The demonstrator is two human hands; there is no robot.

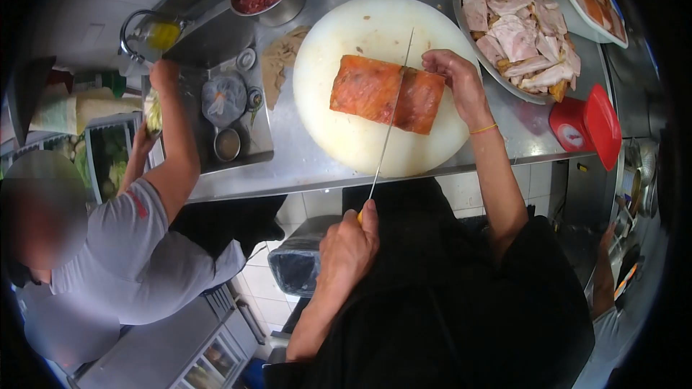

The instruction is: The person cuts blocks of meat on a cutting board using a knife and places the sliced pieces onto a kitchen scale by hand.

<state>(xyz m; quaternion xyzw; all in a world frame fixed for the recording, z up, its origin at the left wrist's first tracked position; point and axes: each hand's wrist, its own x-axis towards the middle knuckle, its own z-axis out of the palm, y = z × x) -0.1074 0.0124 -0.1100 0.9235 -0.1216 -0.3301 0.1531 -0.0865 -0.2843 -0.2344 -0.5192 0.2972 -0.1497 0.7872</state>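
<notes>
On the round white cutting board (pixel 317 112) lies a reddish-brown slab of what looks like roast pork (pixel 366 92). A long knife (pixel 383 150) lies across it, its thin blade standing along a line right of the slab's middle. My left hand (pixel 348 251) is closed around the knife's yellowish handle, in front of the counter edge. Beside the slab's upper right corner is my right hand (pixel 460 81), its fingers loosely curled and partly apart. Whether its fingertips touch the meat I cannot tell.
A large bowl (pixel 461 25) of cut meat and a red scale (pixel 574 126) stand right. Behind is a pot (pixel 287 9) of raw red meat. A brown cloth (pixel 280 61) lies left, beside the sink (pixel 252 126). A co-worker (pixel 144 245) handles vegetables there. A bin (pixel 295 263) stands below.
</notes>
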